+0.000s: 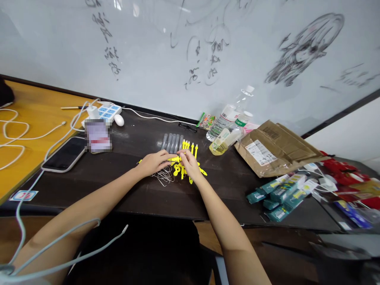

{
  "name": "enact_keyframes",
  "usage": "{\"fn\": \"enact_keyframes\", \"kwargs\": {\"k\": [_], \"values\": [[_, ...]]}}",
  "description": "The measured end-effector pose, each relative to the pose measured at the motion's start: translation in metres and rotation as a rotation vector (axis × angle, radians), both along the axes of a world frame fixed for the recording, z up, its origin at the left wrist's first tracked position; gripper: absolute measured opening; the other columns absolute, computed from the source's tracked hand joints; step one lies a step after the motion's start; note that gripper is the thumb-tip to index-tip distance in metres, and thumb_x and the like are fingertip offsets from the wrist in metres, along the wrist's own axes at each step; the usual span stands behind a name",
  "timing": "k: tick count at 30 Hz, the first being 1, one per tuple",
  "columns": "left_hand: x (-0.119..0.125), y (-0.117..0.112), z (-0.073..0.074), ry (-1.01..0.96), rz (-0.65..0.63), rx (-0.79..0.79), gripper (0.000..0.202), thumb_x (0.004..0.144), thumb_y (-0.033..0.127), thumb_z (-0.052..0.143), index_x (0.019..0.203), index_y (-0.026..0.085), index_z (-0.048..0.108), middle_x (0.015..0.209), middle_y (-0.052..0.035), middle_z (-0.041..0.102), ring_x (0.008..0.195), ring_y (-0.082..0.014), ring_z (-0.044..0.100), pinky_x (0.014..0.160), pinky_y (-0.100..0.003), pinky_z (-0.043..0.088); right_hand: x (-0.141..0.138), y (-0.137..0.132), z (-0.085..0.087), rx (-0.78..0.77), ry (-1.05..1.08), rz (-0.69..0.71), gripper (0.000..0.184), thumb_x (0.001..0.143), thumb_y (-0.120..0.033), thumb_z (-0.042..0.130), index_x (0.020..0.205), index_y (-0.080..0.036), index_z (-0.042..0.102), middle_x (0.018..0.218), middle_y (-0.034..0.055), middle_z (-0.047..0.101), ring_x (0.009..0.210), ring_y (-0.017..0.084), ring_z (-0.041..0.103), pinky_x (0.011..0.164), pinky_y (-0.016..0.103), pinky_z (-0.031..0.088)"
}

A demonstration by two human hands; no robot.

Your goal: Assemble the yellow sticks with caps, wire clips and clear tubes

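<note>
My left hand (154, 162) and my right hand (190, 164) meet over a pile of small yellow plastic parts (181, 169) on the dark desk (133, 190). Both hands have their fingers curled and pinch one yellow piece (174, 159) between them. Thin metal wire hooks (164, 176) lie tangled under my left hand. Just beyond the hands lie several clear tubes (172, 141) in a row, with yellow-capped pieces (190, 147) beside them.
A phone (63, 154) and a power strip (107, 112) with white cables lie at the left. Plastic bottles (230, 124), a brown parcel (274, 148) and green boxes (279, 192) sit at the right. A whiteboard wall (190, 51) stands behind the desk.
</note>
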State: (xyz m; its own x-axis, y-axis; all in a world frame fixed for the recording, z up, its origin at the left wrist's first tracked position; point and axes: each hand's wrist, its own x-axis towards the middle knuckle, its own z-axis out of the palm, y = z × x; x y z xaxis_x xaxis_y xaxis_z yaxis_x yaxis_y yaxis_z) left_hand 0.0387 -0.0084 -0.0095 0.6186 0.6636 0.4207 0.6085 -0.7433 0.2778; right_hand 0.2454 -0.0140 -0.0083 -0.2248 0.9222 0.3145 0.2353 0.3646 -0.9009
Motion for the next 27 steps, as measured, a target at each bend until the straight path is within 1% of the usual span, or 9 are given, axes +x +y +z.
{"fn": "enact_keyframes", "kwargs": {"k": [2,4,7,10,14,16,19,23,27], "values": [[-0.0001,0.0004,-0.0007,0.005,0.002,-0.001,0.039,0.096,0.041,0.039,0.133,0.032,0.047,0.106,-0.0027,0.057,0.082,-0.0116,0.059,0.067,-0.020,0.043,-0.0003,-0.0003,-0.0001,-0.009,-0.001,0.011,0.023,0.091,-0.043,0.044,0.095,-0.023,0.054,0.061,-0.0039,0.037,0.051,0.012,0.035,0.050,0.026,0.028],[-0.0003,0.0004,-0.0011,0.010,0.001,-0.007,0.038,0.096,0.040,0.039,0.133,0.032,0.047,0.107,-0.0026,0.057,0.082,-0.0116,0.059,0.067,-0.021,0.043,-0.0003,-0.0007,0.0010,0.007,-0.007,0.016,0.020,0.091,-0.041,0.045,0.097,-0.023,0.053,0.059,-0.0050,0.034,0.051,0.012,0.033,0.050,0.026,0.027],[-0.0006,0.0001,-0.0008,0.000,-0.005,-0.007,0.038,0.096,0.040,0.040,0.133,0.032,0.047,0.107,-0.0029,0.058,0.083,-0.0117,0.059,0.067,-0.020,0.043,0.0002,-0.0011,0.0035,0.058,0.005,0.011,0.016,0.088,-0.034,0.049,0.098,-0.022,0.053,0.063,-0.0044,0.038,0.056,0.012,0.038,0.056,0.026,0.032],[-0.0008,-0.0001,-0.0003,-0.010,-0.005,0.002,0.039,0.096,0.039,0.040,0.133,0.031,0.047,0.106,-0.0030,0.058,0.084,-0.0119,0.060,0.067,-0.020,0.043,0.0008,-0.0008,0.0044,0.054,0.024,0.030,0.017,0.085,-0.032,0.052,0.099,-0.022,0.053,0.068,-0.0033,0.043,0.061,0.013,0.042,0.060,0.027,0.035],[-0.0006,0.0000,-0.0002,-0.002,0.003,-0.004,0.038,0.096,0.040,0.040,0.133,0.032,0.047,0.107,-0.0023,0.058,0.084,-0.0118,0.060,0.068,-0.020,0.043,0.0009,0.0002,0.0019,0.019,0.003,0.013,0.021,0.090,-0.040,0.046,0.097,-0.022,0.055,0.070,-0.0015,0.045,0.063,0.014,0.044,0.058,0.027,0.036],[-0.0004,-0.0002,0.0001,-0.001,0.004,-0.010,0.038,0.096,0.041,0.040,0.133,0.032,0.047,0.107,-0.0022,0.058,0.084,-0.0118,0.060,0.068,-0.020,0.043,0.0004,0.0006,0.0001,0.010,-0.001,0.002,0.026,0.091,-0.045,0.044,0.095,-0.022,0.055,0.071,-0.0009,0.046,0.060,0.013,0.042,0.056,0.026,0.035],[-0.0001,-0.0004,0.0002,-0.002,0.007,-0.009,0.039,0.096,0.042,0.040,0.133,0.032,0.047,0.106,-0.0025,0.058,0.083,-0.0120,0.060,0.067,-0.020,0.043,-0.0004,0.0005,-0.0007,0.003,0.008,0.007,0.027,0.091,-0.047,0.045,0.094,-0.022,0.055,0.068,-0.0021,0.044,0.055,0.011,0.039,0.052,0.025,0.032],[-0.0005,0.0003,-0.0004,-0.004,0.010,-0.004,0.039,0.096,0.041,0.039,0.133,0.032,0.047,0.106,-0.0023,0.058,0.084,-0.0123,0.060,0.066,-0.020,0.043,0.0001,-0.0007,0.0029,0.028,0.014,0.014,0.021,0.090,-0.042,0.047,0.095,-0.022,0.054,0.060,-0.0049,0.036,0.052,0.011,0.035,0.052,0.025,0.029],[-0.0010,0.0003,-0.0004,-0.026,-0.011,-0.007,0.040,0.096,0.040,0.040,0.135,0.032,0.046,0.107,-0.0029,0.058,0.086,-0.0127,0.060,0.068,-0.020,0.044,0.0023,-0.0002,0.0061,0.065,0.044,-0.023,0.014,0.086,-0.032,0.050,0.094,-0.021,0.055,0.062,-0.0046,0.039,0.055,0.011,0.039,0.055,0.025,0.031]]}}
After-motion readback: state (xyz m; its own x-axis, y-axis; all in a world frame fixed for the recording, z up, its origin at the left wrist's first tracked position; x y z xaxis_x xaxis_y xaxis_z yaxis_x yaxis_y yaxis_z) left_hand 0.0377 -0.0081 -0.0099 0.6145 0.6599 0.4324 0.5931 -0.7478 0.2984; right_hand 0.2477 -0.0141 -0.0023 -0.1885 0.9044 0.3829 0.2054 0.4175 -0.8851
